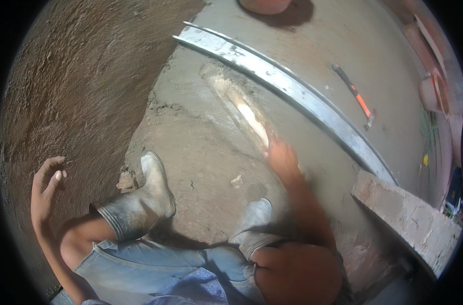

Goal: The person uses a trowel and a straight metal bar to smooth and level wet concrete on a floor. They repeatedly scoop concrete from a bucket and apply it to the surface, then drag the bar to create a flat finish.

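My right hand (280, 150) grips the long plastering float (249, 114) by its light handle, with the tool lying on damp grey mortar (180, 86). My left hand (49, 183) is at the left, fingers loosely curled and apart, holding nothing, beside the rough brown plastered surface (64, 86). A long metal channel bar (262, 71) runs diagonally just beyond the float. My rubber boots (158, 188) rest on the grey mortar surface below.
A hammer with orange and black handle (358, 99) lies right of the bar. A rough board or block (404, 218) is at lower right. A round reddish container (264, 4) stands at the top; containers (429, 91) and green cord (427, 127) line the right edge.
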The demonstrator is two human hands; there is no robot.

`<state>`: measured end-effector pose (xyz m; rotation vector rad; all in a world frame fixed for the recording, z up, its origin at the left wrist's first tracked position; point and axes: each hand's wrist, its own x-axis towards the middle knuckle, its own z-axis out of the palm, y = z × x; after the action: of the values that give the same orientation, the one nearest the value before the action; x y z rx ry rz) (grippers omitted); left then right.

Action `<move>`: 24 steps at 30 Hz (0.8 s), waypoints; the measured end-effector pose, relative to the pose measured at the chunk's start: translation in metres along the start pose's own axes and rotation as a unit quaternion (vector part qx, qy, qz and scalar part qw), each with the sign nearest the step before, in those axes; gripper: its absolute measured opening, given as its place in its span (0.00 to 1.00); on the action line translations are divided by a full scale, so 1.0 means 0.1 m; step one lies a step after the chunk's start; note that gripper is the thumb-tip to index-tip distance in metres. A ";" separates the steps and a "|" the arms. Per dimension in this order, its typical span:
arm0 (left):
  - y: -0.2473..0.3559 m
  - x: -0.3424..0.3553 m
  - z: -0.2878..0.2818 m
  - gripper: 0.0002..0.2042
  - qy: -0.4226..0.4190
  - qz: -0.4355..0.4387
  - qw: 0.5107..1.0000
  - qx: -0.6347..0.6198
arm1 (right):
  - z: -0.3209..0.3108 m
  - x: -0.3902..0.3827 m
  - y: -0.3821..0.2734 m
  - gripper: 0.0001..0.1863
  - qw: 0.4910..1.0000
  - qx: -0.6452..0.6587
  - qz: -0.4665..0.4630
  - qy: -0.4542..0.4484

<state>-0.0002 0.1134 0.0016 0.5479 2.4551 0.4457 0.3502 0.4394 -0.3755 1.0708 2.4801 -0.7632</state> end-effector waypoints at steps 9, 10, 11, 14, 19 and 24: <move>0.50 0.22 0.24 0.17 -0.017 0.073 0.997 0.036 | -0.01 -0.72 0.64 0.39 0.997 0.041 0.058 0.021; 0.58 0.24 0.28 0.17 -0.018 0.078 0.996 0.047 | 0.02 -0.78 0.73 0.39 0.997 0.042 0.069 0.018; 0.66 0.25 0.32 0.18 -0.019 0.082 0.995 0.057 | 0.05 -0.84 0.83 0.39 0.996 0.042 0.080 0.015; 0.80 0.25 0.35 0.19 -0.047 0.088 0.993 0.062 | 0.15 -0.97 0.95 0.39 0.995 0.048 0.090 0.002; 0.97 0.30 0.49 0.20 -0.039 0.142 0.984 0.099 | 0.32 -1.19 1.28 0.39 0.994 0.037 0.091 0.038; 1.20 0.41 0.62 0.23 -0.080 0.168 0.976 0.117 | 0.57 -1.52 1.71 0.40 0.992 0.030 0.102 0.064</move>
<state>0.0399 0.2474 -0.0146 1.0653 2.2760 0.2318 0.5827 0.4176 -0.4050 1.4105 2.4130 -0.7307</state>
